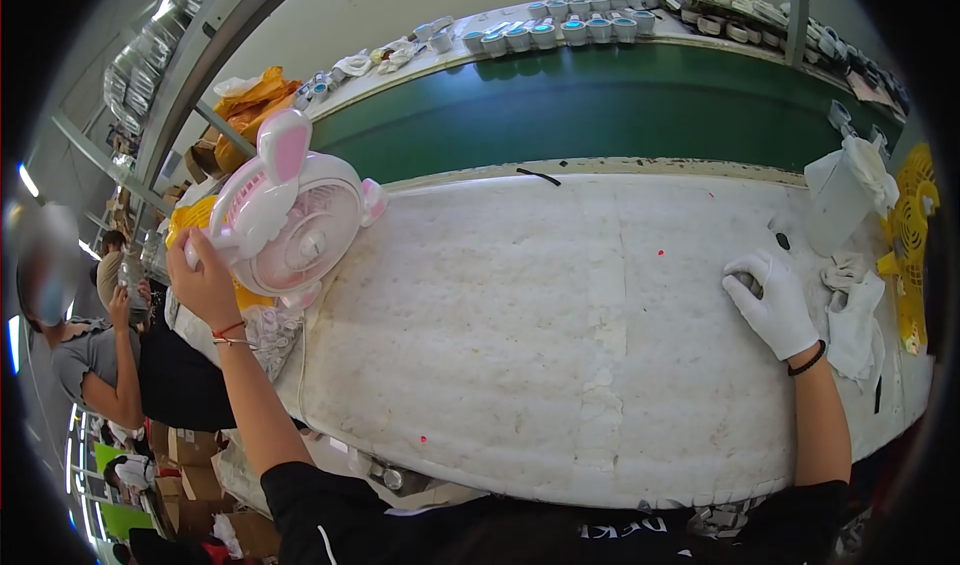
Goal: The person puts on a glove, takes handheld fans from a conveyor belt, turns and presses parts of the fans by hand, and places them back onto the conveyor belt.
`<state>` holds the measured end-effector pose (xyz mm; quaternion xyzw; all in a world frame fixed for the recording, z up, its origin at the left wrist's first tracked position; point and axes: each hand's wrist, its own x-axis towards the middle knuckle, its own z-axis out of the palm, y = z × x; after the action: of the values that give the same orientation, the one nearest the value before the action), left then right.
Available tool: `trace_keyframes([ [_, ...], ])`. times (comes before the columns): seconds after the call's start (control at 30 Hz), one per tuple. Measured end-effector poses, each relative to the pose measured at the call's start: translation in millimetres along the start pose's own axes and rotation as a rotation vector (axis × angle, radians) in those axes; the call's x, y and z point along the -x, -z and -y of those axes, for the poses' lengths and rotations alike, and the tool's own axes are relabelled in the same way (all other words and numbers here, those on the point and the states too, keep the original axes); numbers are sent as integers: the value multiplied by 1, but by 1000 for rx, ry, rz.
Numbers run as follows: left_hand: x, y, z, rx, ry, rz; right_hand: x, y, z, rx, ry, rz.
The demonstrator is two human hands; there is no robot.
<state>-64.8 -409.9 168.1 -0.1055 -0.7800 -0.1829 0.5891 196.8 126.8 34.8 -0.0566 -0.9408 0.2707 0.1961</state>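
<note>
At the left edge of the table, my bare left hand grips a pink-and-white electric fan with rabbit ears, its fingers closed on a white part at the fan's side. The fan is tilted, with its round grille facing toward the table. My right hand, in a white glove, rests on the right part of the table with its fingers curled round a small dark grey object. The glove hides most of that object, so its kind cannot be made out. A small black piece lies just beyond this hand.
Beyond the white table runs a green conveyor belt, with several white-and-blue cup-shaped parts behind it. White cloths, a plastic container and a yellow fan part are at right. A masked person is at left.
</note>
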Motion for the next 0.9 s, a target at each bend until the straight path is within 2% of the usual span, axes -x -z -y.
trace_keyframes([
  [0.13,-14,-11,18,-11,-16,16,0,0,0,13,14,-6],
  [0.23,-37,-35,53,46,189,118,0,-1,0,9,27,-9],
  [0.33,-51,-50,72,-149,224,147,1,0,-1,13,30,-17],
  [0.43,-45,-45,74,60,259,173,1,-1,0,4,11,-11],
  [0.53,-15,-13,27,-12,-2,14,1,-1,-2,-1,-10,-9],
  [0.63,-5,-10,22,134,73,-20,0,-2,-4,0,-11,1],
  [0.73,-33,-32,44,88,210,112,-2,-2,-3,-19,-11,0],
  [0.83,-60,-73,94,-160,226,156,-1,-2,-2,-14,7,-15],
  [0.9,-63,-80,95,-165,241,160,0,-1,-4,11,26,-23],
])
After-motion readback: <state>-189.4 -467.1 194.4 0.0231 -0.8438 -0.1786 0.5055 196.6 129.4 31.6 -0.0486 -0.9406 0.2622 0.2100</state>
